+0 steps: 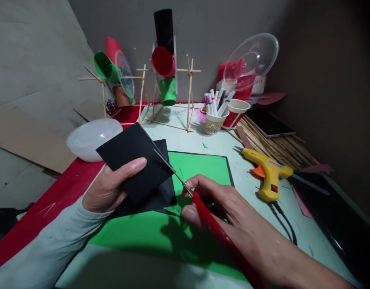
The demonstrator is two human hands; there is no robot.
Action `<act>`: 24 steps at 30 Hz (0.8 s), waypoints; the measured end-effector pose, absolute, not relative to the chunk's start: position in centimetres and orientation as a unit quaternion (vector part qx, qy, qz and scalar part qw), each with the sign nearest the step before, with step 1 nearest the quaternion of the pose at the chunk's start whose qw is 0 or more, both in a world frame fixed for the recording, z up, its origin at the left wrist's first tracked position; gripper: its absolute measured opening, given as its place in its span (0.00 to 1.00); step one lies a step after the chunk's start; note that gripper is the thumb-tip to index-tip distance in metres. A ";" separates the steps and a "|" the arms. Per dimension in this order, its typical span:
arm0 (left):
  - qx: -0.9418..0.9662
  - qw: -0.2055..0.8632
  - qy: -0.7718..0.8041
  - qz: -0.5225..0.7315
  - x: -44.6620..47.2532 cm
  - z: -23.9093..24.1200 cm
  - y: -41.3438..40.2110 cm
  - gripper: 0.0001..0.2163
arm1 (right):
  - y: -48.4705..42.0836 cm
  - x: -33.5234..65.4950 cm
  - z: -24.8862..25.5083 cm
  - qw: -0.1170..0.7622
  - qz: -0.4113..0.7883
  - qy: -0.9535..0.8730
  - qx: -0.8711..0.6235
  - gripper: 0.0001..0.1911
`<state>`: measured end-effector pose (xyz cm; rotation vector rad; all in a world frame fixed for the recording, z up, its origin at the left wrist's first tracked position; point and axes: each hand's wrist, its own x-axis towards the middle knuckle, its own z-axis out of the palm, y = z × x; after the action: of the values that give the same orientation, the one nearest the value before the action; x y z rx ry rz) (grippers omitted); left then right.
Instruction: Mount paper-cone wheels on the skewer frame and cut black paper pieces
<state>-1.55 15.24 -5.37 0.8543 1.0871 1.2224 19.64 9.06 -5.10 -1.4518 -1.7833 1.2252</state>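
My left hand [112, 186] is closed on a sheet of black paper [133, 158], thumb on top, holding it up above the table. My right hand [233, 218] grips red-handled scissors [203, 210] whose thin blades reach up and left into the black paper's right edge. A second black piece hangs or lies just behind the held one. Below both lies a green paper sheet [148, 233] on a black backing, flat on the pale table [263, 224].
A yellow glue gun [267, 174] with a black cord lies right of the green sheet. Behind it are wooden sticks [275, 144], two paper cups of markers [216, 114], a stick frame with red and green cups [165, 80], and a white bowl [93, 138] at left.
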 end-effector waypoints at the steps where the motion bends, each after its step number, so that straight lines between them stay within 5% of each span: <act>1: 0.368 0.604 0.469 0.528 -1.6 -5.4 15.3 0.14 | 9.1 19.6 -5.1 0.265 0.444 -0.665 -0.539 0.14; 11: 0.367 0.632 0.462 0.504 -1.9 -5.6 15.6 0.08 | 9.4 19.3 -5.2 0.246 0.405 -0.677 -0.563 0.13; 24: 0.334 0.619 0.478 0.526 -1.5 -5.9 15.4 0.14 | 9.3 19.2 -3.6 0.239 0.446 -0.674 -0.538 0.12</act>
<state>-1.52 15.44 -5.92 0.7672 1.0989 1.2098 19.17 9.27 -3.63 -1.4726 -1.8460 1.2216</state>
